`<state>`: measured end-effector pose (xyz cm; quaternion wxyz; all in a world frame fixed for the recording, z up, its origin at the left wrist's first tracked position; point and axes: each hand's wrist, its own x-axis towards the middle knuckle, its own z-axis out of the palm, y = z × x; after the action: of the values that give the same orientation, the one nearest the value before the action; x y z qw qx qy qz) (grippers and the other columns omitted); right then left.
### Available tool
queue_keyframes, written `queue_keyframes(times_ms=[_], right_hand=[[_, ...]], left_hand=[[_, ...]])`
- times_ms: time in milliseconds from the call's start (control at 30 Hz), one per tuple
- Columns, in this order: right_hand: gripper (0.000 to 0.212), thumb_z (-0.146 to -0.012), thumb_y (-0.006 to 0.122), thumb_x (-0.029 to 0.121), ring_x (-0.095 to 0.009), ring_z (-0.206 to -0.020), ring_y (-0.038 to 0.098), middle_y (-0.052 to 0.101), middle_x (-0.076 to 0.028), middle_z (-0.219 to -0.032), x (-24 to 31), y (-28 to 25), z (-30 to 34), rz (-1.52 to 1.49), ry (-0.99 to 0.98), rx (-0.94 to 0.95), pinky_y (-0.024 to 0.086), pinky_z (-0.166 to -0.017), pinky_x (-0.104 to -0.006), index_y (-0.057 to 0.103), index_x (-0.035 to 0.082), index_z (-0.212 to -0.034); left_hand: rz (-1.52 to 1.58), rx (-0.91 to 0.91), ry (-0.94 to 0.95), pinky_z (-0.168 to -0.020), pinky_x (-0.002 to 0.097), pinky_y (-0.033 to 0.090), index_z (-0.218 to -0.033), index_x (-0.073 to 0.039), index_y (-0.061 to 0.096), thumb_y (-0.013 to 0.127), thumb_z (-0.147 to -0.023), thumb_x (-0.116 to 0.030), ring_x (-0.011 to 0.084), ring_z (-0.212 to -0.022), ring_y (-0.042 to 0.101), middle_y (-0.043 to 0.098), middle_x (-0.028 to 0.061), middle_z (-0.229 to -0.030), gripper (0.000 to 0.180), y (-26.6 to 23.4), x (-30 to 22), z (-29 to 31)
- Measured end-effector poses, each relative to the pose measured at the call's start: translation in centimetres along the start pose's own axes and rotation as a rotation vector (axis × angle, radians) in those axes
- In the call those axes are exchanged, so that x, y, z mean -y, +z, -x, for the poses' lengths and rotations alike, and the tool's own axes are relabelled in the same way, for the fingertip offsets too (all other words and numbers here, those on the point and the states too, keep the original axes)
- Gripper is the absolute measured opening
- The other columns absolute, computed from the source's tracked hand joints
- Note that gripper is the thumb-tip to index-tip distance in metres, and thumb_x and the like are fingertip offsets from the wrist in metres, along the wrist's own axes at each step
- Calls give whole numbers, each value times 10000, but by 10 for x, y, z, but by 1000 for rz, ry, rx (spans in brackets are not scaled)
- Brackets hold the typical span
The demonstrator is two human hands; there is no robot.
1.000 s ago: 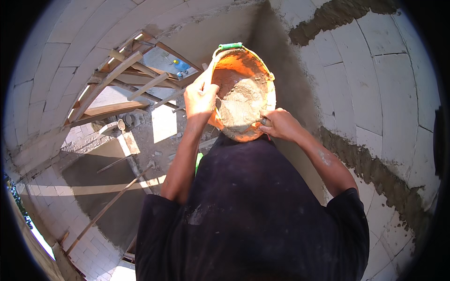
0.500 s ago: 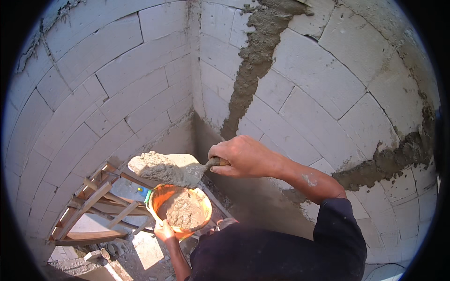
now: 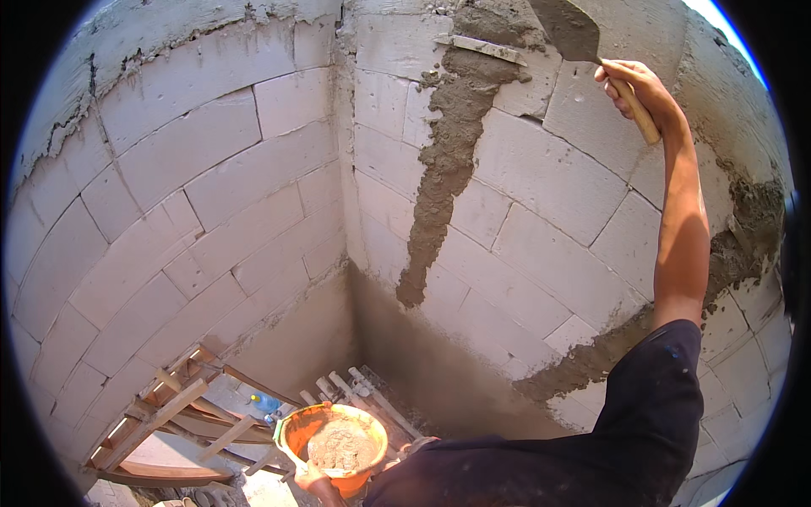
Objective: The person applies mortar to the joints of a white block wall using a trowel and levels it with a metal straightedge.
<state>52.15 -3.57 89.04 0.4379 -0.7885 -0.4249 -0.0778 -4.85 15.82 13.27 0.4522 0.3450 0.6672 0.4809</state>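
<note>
My right hand (image 3: 639, 89) is raised high at the upper right, closed round the wooden handle of a trowel (image 3: 572, 30). The grey blade lies close to the wall top, partly cut off by the picture's edge; no heap shows on its visible face. Beside it a rough vertical band of wet mortar (image 3: 443, 160) runs down the block wall, with a thin flat strip (image 3: 481, 48) set across its upper part. Low down, my left hand (image 3: 314, 480) grips the rim of an orange bucket (image 3: 348, 485) holding grey mortar (image 3: 342, 444).
Pale block walls (image 3: 228, 127) meet in a corner ahead. A second mortar band (image 3: 583, 365) crosses the right wall. Wooden framing (image 3: 173, 406) stands at lower left, near a blue bottle (image 3: 264, 402). Several poles (image 3: 363, 389) lie behind the bucket.
My right hand has swung the trowel from above the bucket up to the wall top; the heap it carried no longer shows. The bucket, still in my left hand, appears lower in view.
</note>
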Motion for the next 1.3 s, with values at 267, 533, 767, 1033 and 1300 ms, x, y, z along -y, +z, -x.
queue_keyframes(times_ms=[267,533,767,1033,1300], right_hand=[[298,-915,664,315,-350,-766,675,671,-158,-773,-40,169,192,544,91,390,524,-718,-432,686,28,-988],[257,-845,630,167,-315,-943,693,660,-188,-998,-159,430,366,533,-375,941,572,-740,-411,627,11,-1050],[261,-829,658,259,-355,-861,704,704,-174,-877,-144,451,378,180,-513,1278,567,-746,-470,666,32,-958],[307,-892,616,343,-418,-798,681,691,-203,-795,-158,406,360,248,-292,1021,542,-728,-528,641,44,-956],[274,-853,718,247,-399,-741,645,661,-182,-751,-31,277,185,196,-565,657,514,-673,-477,605,4,-909]], left_hand=[[-113,150,-8,-413,349,364,-725,52,568,610,-746,19,149,-454,473,516,41,-576,58,30,-89,31],[-127,581,211,-471,324,319,-665,41,504,610,-754,-10,89,-530,379,446,-18,-575,147,80,-171,59],[-198,647,297,-534,274,351,-762,33,611,615,-753,-32,60,-609,410,494,-35,-646,66,97,-232,73],[83,623,183,-483,266,317,-696,-5,542,595,-779,0,69,-531,399,462,-41,-610,100,69,-201,70],[79,354,163,-468,318,326,-696,29,516,576,-773,18,103,-508,397,448,-9,-595,98,42,-100,41]])
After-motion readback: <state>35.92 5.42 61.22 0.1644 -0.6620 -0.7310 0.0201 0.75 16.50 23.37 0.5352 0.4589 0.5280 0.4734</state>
